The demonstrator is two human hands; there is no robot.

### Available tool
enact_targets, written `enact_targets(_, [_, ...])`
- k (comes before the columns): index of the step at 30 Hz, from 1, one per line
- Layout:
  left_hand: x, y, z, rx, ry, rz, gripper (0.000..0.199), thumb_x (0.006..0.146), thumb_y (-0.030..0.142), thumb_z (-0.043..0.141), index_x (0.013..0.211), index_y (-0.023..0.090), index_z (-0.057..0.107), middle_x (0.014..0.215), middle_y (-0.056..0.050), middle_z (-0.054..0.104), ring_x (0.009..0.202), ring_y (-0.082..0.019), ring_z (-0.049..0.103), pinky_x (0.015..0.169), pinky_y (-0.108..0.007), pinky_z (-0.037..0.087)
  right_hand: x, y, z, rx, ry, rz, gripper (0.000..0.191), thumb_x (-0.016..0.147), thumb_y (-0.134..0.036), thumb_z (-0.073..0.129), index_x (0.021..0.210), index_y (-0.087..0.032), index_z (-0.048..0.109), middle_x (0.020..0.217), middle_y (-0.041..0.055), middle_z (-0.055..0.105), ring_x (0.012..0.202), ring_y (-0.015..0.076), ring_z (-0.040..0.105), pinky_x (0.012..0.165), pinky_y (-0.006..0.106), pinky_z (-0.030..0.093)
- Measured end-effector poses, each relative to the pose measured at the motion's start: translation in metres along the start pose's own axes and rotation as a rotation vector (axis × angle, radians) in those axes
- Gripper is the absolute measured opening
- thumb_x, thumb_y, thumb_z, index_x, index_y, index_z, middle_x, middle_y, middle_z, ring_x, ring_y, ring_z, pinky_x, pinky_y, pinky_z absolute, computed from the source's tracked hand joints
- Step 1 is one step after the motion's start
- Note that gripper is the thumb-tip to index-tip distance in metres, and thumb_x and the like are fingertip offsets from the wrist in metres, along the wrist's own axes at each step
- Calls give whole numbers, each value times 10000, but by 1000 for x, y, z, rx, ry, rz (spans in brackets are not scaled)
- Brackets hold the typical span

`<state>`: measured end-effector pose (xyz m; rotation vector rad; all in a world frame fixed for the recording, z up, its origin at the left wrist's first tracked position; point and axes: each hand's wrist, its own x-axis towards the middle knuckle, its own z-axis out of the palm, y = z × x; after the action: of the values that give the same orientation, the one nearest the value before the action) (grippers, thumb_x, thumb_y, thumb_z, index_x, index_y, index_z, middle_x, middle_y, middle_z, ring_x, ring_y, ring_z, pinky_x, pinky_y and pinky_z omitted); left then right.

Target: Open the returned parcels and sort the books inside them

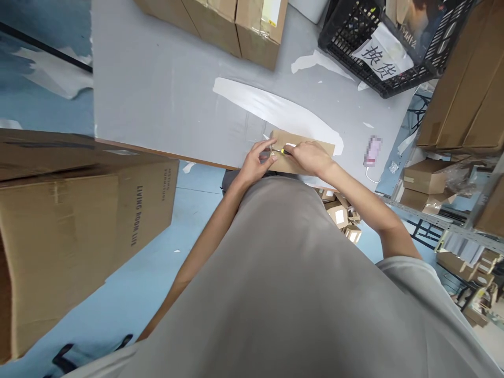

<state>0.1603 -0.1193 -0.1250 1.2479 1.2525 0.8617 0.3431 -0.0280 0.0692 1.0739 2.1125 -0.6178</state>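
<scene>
My right hand (312,157) is closed round the dark handle of a screwdriver (282,151) with a yellow band. Its thin metal shaft points left toward my left hand (254,163). There the fingers and thumb are curled about a small shiny piece at the screwdriver's tip, too small to name. Both hands rest over a flat brown cardboard box or sheet (284,137) at the near edge of the grey table (165,100). A white patch shows on the cardboard, partly covered by my right hand.
Cardboard boxes (220,26) and a black plastic crate (378,63) with a paper label stand at the table's far side. A pixelated pink item (372,151) with a white cord lies right. A large carton (79,226) stands left; shelving with boxes (427,181) is right.
</scene>
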Motion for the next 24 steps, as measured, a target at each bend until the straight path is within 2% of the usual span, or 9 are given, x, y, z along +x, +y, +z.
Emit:
enact_targets(7, [0, -5, 1, -1, 1, 15, 850, 1031, 827, 674, 1664, 261, 634, 1685, -195, 593, 1376, -312, 712, 1110, -447, 670, 3, -5, -3, -62, -8, -27, 442, 1180, -117, 435, 1547, -99, 681, 1361, 267, 824, 1305, 362, 791, 1064, 432, 552])
enact_targets(15, [1, -17, 6, -54, 60, 34, 800, 1013, 791, 742, 1619, 271, 692, 1653, -177, 628, 1348, -303, 727, 1058, -415, 690, 3, -1, 3, -129, -7, -38, 449, 1161, -89, 413, 1498, -79, 709, 1304, 282, 836, 1266, 371, 813, 1045, 448, 582])
enact_targets(21, [0, -18, 6, -49, 61, 33, 822, 1017, 808, 728, 1645, 281, 671, 1662, -174, 623, 1372, -313, 717, 1055, -416, 693, -4, 13, 14, -161, -26, -25, 507, 1168, -72, 391, 1620, -94, 619, 1301, 272, 842, 1271, 361, 816, 1034, 445, 575])
enact_targets(24, [0, -19, 6, -42, 62, 29, 823, 1024, 806, 721, 1654, 281, 665, 1672, -179, 616, 1384, -321, 707, 1075, -439, 689, -6, 12, 16, -165, -8, -14, 488, 1163, -80, 392, 1583, -86, 640, 1302, 281, 839, 1249, 359, 821, 1030, 437, 569])
